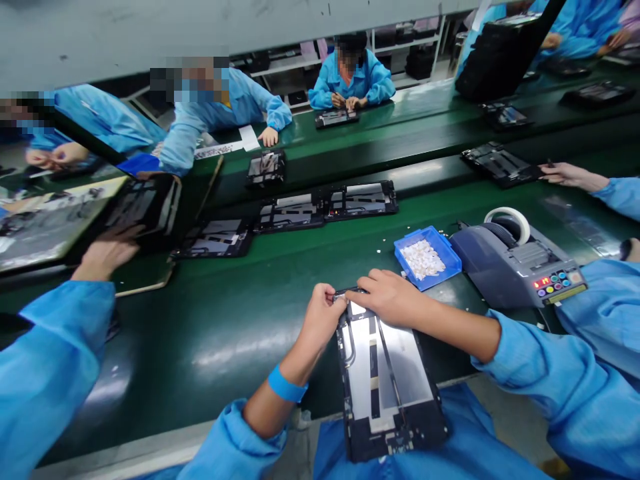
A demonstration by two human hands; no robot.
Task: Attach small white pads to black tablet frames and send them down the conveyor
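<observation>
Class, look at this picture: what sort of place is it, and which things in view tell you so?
Most likely an electronics assembly line. Opened tablet-like panels lie along a green conveyor belt, workers in blue smocks sit on both sides, and a tape dispenser stands by.

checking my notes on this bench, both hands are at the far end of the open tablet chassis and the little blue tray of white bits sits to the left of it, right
Not quite. In the head view the small blue plastic tray of white bits sits to the right of the open black tablet chassis, beside the grey tape dispenser. The rest holds: the left hand and right hand are both at its far end.
</observation>
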